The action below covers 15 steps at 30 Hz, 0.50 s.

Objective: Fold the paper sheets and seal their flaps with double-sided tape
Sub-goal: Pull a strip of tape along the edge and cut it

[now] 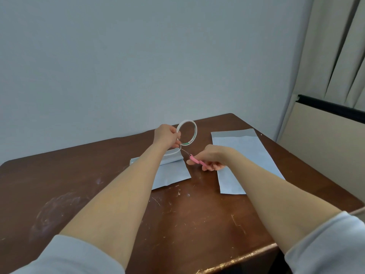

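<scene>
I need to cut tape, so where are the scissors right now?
Head view, centre: the scissors are gripped in the right hand above the table, blades reaching toward the tape roll that the left hand holds.

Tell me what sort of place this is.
Likely a plain room in a home or office, used here for craft: a scuffed brown wooden table against a bare pale wall, with grey curtains at the right.

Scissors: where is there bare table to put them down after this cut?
Bare wood lies between the folded sheet and the flat sheet, nearer the person than both, and across the left side of the table. Crowded where left hand, tape roll, right hand and scissors meet.
</scene>
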Each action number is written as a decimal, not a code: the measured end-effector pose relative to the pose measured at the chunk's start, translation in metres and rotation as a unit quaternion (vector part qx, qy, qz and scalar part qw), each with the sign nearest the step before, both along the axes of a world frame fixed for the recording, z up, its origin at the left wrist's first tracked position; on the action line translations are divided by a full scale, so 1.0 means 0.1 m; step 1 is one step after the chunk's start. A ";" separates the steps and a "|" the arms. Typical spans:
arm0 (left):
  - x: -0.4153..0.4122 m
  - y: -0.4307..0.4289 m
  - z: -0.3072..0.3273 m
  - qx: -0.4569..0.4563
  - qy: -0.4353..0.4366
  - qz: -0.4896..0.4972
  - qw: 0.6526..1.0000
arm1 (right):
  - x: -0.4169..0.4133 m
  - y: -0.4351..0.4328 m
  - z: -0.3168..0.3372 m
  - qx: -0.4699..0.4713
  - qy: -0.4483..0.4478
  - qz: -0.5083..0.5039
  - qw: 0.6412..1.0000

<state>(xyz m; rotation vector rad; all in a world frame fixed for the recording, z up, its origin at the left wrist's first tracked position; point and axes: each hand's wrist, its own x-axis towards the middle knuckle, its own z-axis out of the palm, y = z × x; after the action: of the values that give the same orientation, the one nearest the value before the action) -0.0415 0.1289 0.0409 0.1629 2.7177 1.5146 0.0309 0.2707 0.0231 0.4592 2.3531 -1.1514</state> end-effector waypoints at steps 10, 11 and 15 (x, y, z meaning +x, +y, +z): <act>0.01 -0.03 0.02 0.017 -0.010 -0.001 1.000 | -0.06 -0.14 -0.09 0.006 0.044 0.000 0.999; 0.01 -0.03 0.02 0.018 -0.010 -0.001 1.000 | -0.06 -0.15 -0.09 0.003 0.047 -0.001 0.999; 0.02 -0.04 0.03 0.024 -0.011 -0.001 1.000 | -0.07 -0.18 -0.08 -0.005 0.051 -0.007 0.999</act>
<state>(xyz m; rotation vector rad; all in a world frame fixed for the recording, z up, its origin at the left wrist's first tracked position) -0.0396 0.1251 0.0437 0.1498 2.6650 1.5722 0.0237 0.2525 0.0148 0.4230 2.4320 -1.2194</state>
